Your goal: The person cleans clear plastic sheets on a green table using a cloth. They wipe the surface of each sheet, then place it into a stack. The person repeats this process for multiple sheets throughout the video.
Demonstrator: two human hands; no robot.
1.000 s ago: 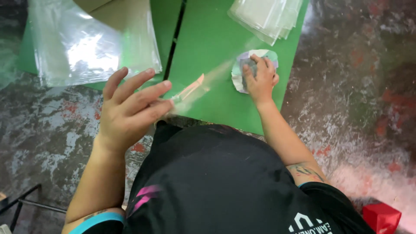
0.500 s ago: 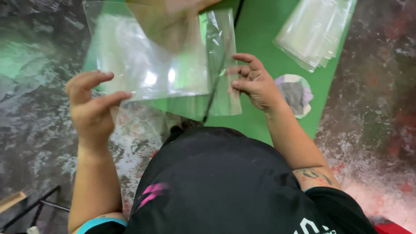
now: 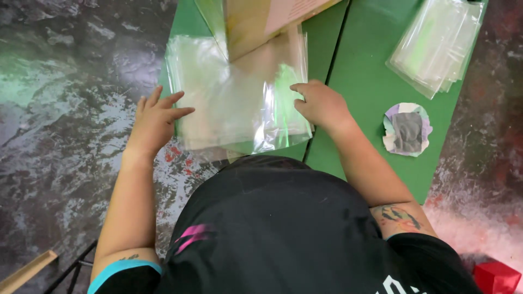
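A clear plastic bag lies flat on a pile of similar bags at the left end of the green table. My left hand is spread open at the bag's left edge, with thumb and fingertips touching it. On the bag's right side rests my right hand, fingers bent and pressing down on the film. Neither hand lifts the bag.
A brown cardboard sheet overlaps the pile at the back. Another stack of clear bags sits at the table's far right. A round, pale, multicoloured pad lies near the right edge. A red box and a mottled floor surround the table.
The bag that both hands held up in the air has come down flat onto the pile. Before that, my right hand left the round pad.
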